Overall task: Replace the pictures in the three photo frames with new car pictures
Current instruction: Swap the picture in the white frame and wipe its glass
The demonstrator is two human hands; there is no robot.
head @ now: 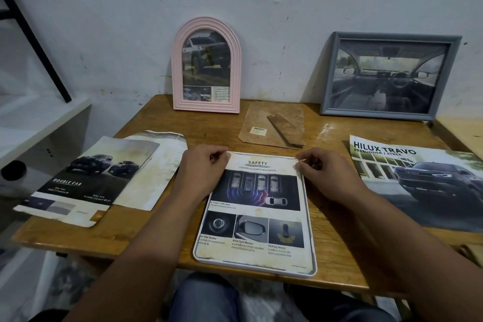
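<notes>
A wooden table (326, 138) carries a white frame (312, 256) lying flat near its front edge, a "Safety" car page (257, 206) inside. The left hand (201, 165) and right hand (326, 171) each pinch a top corner of the page.

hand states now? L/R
Left hand: fingers curled, pinching the top left corner of the safety sheet in the white frame.
Right hand: pinching the sheet's top right corner.
</notes>
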